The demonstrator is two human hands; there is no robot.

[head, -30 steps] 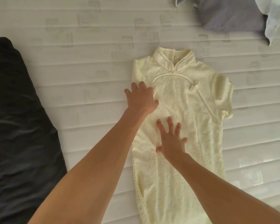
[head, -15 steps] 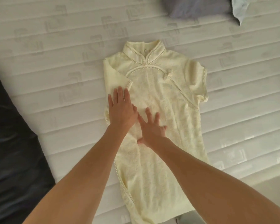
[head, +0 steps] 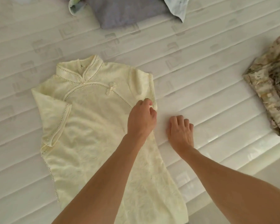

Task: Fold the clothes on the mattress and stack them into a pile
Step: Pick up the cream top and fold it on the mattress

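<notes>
A cream dress [head: 94,136] with a beaded collar lies face up on the white mattress [head: 192,81]. Its left short sleeve [head: 58,123] is folded in over the body. Its right sleeve [head: 144,84] lies spread outward. My left hand [head: 141,117] sits at the lower corner of that right sleeve, fingers curled and pinching the beaded hem. My right hand [head: 179,131] rests on the bare mattress just right of the dress, fingers loosely bent, holding nothing. My forearms hide part of the skirt.
A grey garment [head: 126,12] and a pale blue one [head: 176,8] lie at the far edge. A folded floral garment [head: 273,84] sits at the right. The mattress edge [head: 233,168] runs along the lower right, with floor beyond.
Both hands left the folded left sleeve and crossed to the dress's right side. My left hand now pinches the right sleeve hem and my right hand has come off the dress.
</notes>
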